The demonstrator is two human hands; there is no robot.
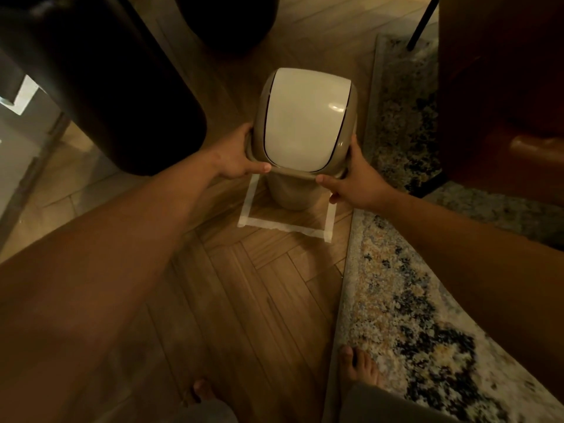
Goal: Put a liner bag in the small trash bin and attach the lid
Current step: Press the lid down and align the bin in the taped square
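A small beige trash bin (291, 192) stands on the wooden floor inside a square of white tape (282, 223). Its lid (305, 120), a beige frame with a white swing flap, sits on top of the bin. My left hand (236, 155) grips the lid's left rim, thumb along the near edge. My right hand (355, 181) holds the lid's right rim, thumb pressed on the near edge. No liner bag shows; the inside of the bin is hidden by the lid.
A patterned rug (406, 315) lies to the right of the bin. Dark furniture (113, 87) stands at the left and a brown seat (503, 102) at the right, with a thin black leg (422, 22) behind. My bare feet (358, 366) are at the bottom.
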